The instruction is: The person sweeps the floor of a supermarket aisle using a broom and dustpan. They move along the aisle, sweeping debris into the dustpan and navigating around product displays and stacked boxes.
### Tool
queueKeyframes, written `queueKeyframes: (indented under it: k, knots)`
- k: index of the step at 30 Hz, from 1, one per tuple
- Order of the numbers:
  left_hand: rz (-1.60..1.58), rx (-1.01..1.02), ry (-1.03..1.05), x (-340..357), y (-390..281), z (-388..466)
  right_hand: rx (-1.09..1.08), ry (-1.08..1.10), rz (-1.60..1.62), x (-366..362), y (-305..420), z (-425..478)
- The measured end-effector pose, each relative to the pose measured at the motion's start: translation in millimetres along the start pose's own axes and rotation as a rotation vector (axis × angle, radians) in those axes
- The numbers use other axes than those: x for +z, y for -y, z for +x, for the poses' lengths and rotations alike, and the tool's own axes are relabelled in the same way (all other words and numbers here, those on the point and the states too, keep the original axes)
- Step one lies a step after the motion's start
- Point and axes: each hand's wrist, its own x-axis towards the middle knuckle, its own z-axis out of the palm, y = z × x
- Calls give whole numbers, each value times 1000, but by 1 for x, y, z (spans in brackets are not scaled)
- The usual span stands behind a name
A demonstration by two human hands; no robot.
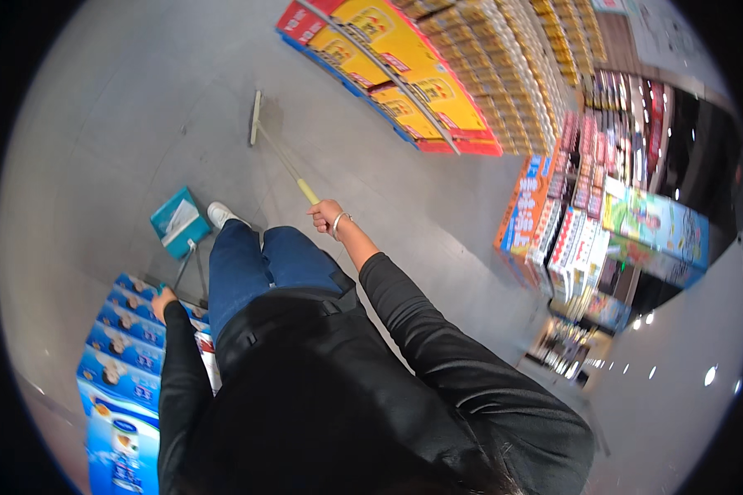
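A broom with a pale, wide head (256, 117) rests on the grey floor ahead of me. My right hand (327, 218), wearing a bangle, is closed around the yellow grip of its handle (308, 190). Left of my white shoe (221, 214) is a teal dustpan (177, 249). A crumpled white scrap (181, 215), paper or plastic, lies in the pan. Its thin metal handle (181, 272) runs back to my left hand (163, 304), which is wrapped about the teal end. My left forearm partly hides the blue cartons beside it.
Blue printed cartons (121, 346) are stacked close on my left. Ahead to the right stands a display with yellow and red panels (402, 74) and rows of cans (495, 68). Farther right are an orange-sided carton display (526, 204) and a large printed box (656, 232).
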Motion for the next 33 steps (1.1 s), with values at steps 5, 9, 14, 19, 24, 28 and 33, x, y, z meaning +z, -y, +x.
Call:
queueKeyframes:
  k: [5,9,14,19,24,28,33]
  knots:
    - [-87,-38,131,25,30,14,-14,-156,109,-39,-4,-3]
    - [-471,-246,434,51,52,58,-1,-282,290,-75,-7,-4]
    - [-484,-334,901,53,60,114,-10,-439,332,-128,-4,14]
    - [-250,-215,865,32,36,103,22,-593,454,-191,17,56]
    - [-473,-356,871,10,1,50,55,-614,539,-236,63,97]
    - [-649,-453,891,-9,-29,14,50,-579,373,-241,101,124]
    - [-539,-372,720,-20,-71,-23,88,-87,1495,-230,132,146]
